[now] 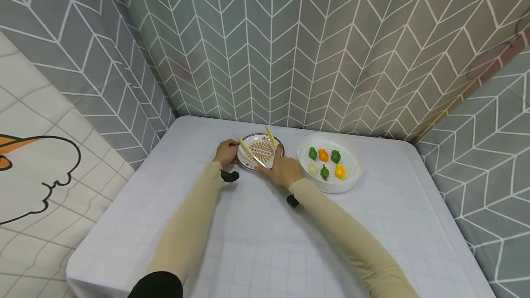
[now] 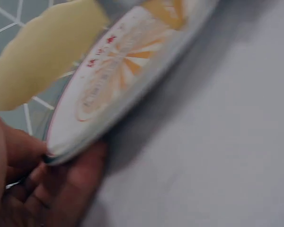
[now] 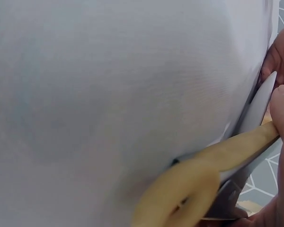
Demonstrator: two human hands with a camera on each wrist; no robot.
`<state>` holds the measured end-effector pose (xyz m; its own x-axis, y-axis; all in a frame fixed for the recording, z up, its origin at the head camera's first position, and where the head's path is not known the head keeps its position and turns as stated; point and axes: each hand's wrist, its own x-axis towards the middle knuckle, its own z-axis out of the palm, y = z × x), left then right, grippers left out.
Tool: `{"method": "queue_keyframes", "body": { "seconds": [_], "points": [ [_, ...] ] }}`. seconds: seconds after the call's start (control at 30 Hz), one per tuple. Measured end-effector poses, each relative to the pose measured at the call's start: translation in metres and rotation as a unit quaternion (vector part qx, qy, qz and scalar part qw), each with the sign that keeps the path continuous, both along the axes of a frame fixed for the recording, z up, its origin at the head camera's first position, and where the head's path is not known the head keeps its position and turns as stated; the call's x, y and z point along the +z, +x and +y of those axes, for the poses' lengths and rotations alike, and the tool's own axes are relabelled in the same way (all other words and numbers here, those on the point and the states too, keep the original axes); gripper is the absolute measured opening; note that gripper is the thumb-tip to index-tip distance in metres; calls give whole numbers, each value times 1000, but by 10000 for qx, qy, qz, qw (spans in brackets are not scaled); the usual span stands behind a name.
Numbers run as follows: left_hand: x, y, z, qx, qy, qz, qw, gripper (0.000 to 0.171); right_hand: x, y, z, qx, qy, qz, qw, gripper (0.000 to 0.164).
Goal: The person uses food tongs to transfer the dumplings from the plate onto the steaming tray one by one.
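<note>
My left hand [image 1: 226,152] pinches the left rim of a round plate [image 2: 68,106]. The plate is white, with an orange sunburst and red characters. In the left wrist view its near edge is above the white cloth, with fingers beneath the rim. Over the plate, my right hand [image 1: 285,169] holds tongs [image 3: 236,152] with beige ends and metal arms. Their two beige tips are spread apart and point away from me. A beige loop shows at the tongs' near end in the right wrist view.
Right of the plate, a white round tray [image 1: 357,169] with a perforated floor holds several small pepper-shaped pieces: green, orange, yellow and pale. A white cloth covers the table [image 1: 256,243]. A patterned curtain [image 1: 269,59] hangs behind its far edge.
</note>
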<state>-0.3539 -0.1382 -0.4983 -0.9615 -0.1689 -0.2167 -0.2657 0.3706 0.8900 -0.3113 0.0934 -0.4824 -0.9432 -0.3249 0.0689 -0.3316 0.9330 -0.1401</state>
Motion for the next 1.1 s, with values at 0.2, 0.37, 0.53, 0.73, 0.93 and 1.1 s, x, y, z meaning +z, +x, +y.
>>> {"method": "queue_keyframes", "body": {
  "seconds": [0.2, 0.37, 0.53, 0.73, 0.93, 1.1],
  "points": [
    [-10, -3, 0, 148, -64, 278, 9995, 40, -2, -5, -2, -196, 47, -59, 9998, 127],
    [-8, 2, -2, 87, -264, 396, 9988, 40, 0, -7, -2, -107, -26, -200, 9997, 127],
    [-1, 0, -4, -300, -596, 359, 9971, 41, 4, -7, 2, -66, 136, -375, 9992, 127],
    [14, -7, -16, -450, -1581, 666, 9841, 42, 18, -3, 11, 48, 211, -264, 9994, 117],
    [28, -1, -38, -523, -2504, 1422, 9562, 42, 46, 4, 30, 291, 196, 8, 9994, 103],
    [47, 8, -66, -674, -3288, 2039, 9196, 39, 76, 6, 59, 487, -646, 402, 9959, 86]
  ]
}}
